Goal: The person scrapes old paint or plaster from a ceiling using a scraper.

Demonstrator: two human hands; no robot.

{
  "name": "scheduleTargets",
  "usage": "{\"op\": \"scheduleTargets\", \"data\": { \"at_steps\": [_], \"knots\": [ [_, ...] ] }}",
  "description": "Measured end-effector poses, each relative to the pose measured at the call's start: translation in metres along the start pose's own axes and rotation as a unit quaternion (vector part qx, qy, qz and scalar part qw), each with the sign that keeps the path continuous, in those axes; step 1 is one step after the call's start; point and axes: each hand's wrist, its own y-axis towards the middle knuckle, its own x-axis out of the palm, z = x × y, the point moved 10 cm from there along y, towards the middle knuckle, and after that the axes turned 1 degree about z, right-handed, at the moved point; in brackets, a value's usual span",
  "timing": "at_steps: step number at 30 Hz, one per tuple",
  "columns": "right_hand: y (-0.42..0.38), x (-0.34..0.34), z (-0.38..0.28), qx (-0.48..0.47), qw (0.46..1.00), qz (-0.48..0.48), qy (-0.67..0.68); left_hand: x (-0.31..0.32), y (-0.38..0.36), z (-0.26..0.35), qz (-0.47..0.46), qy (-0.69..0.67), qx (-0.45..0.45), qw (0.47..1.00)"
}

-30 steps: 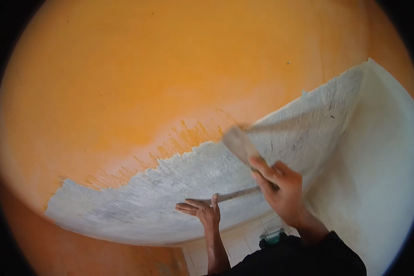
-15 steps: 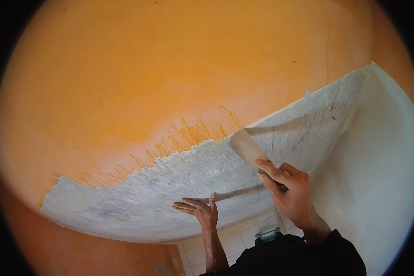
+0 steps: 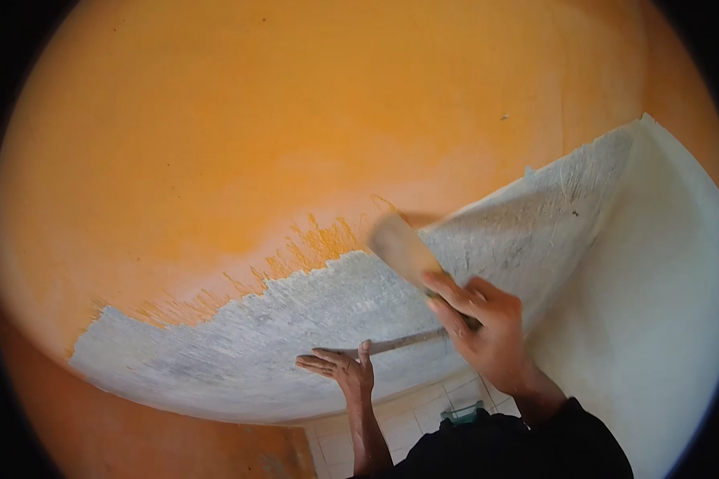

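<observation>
My right hand (image 3: 487, 327) grips the handle of a wide-bladed scraper (image 3: 407, 253), its fingers stretched toward the blade. The blade lies at the ragged border between the orange paint (image 3: 240, 136) and the grey-white scraped wall (image 3: 256, 343), and its tip is blurred. Thin orange streaks (image 3: 315, 239) show on the pinkish, wet-looking strip just left of the blade. Lower down, my left hand (image 3: 343, 369) rests with fingers spread on or just off the scraped surface and holds nothing.
To the right, a pale wall (image 3: 647, 295) meets the scraped one at a corner. White floor tiles (image 3: 407, 427) and a green object (image 3: 463, 413) show below, partly behind my dark clothing. An orange-brown wall (image 3: 160, 439) is at the lower left.
My right hand and the scraper have moved left and slightly up along the paint border. My left hand has barely shifted.
</observation>
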Motion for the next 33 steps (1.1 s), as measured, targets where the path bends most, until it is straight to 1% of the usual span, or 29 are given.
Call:
{"op": "scheduleTargets", "data": {
  "at_steps": [1, 2, 4, 6, 9, 12, 16, 19, 21, 24, 27, 28, 31, 33],
  "knots": [
    [0.007, 0.000, -0.010, -0.008, 1.000, 0.009, 0.008, -0.002, -0.001, -0.002, 0.001, -0.002, 0.005, 1.000],
    [0.002, 0.000, -0.009, 0.009, 1.000, 0.002, -0.008, -0.005, -0.003, -0.006, -0.005, 0.011, 0.002, 1.000],
    [-0.023, 0.000, 0.014, 0.026, 1.000, 0.006, -0.001, 0.000, -0.001, -0.007, -0.006, 0.025, -0.001, 1.000],
    [-0.030, 0.003, 0.021, 0.050, 0.999, -0.013, -0.009, -0.001, 0.001, -0.004, 0.014, 0.018, 0.018, 1.000],
    [-0.018, -0.006, 0.003, 0.038, 0.999, -0.023, -0.029, 0.001, -0.006, -0.007, 0.010, 0.029, 0.023, 0.999],
    [-0.028, -0.002, 0.019, 0.043, 0.998, -0.020, -0.034, 0.000, -0.001, -0.005, 0.007, 0.035, 0.028, 0.999],
    [-0.021, -0.001, 0.012, 0.044, 0.999, -0.018, -0.013, 0.000, -0.002, -0.005, 0.001, 0.036, 0.019, 0.999],
    [-0.020, -0.004, 0.011, 0.036, 0.999, -0.005, -0.005, 0.001, -0.003, -0.009, -0.020, 0.013, -0.009, 1.000],
    [-0.026, -0.003, 0.015, 0.041, 0.999, -0.005, 0.000, 0.001, -0.002, -0.007, -0.011, 0.019, 0.003, 1.000],
    [0.004, -0.006, -0.010, -0.015, 0.999, 0.043, -0.012, 0.001, -0.003, -0.005, -0.004, 0.022, 0.011, 1.000],
    [-0.014, -0.002, -0.001, 0.011, 0.999, 0.001, -0.037, 0.000, -0.001, -0.008, -0.007, 0.017, 0.006, 1.000],
    [-0.027, 0.003, 0.014, 0.022, 0.999, 0.003, -0.028, 0.002, -0.002, -0.010, -0.011, 0.013, -0.005, 1.000],
    [-0.031, 0.008, 0.015, 0.026, 0.998, 0.014, -0.052, 0.003, -0.002, -0.009, -0.003, 0.013, 0.013, 1.000],
    [-0.021, 0.010, 0.005, 0.001, 0.997, 0.015, -0.070, 0.003, 0.000, -0.009, 0.006, 0.020, 0.027, 0.999]
  ]
}}
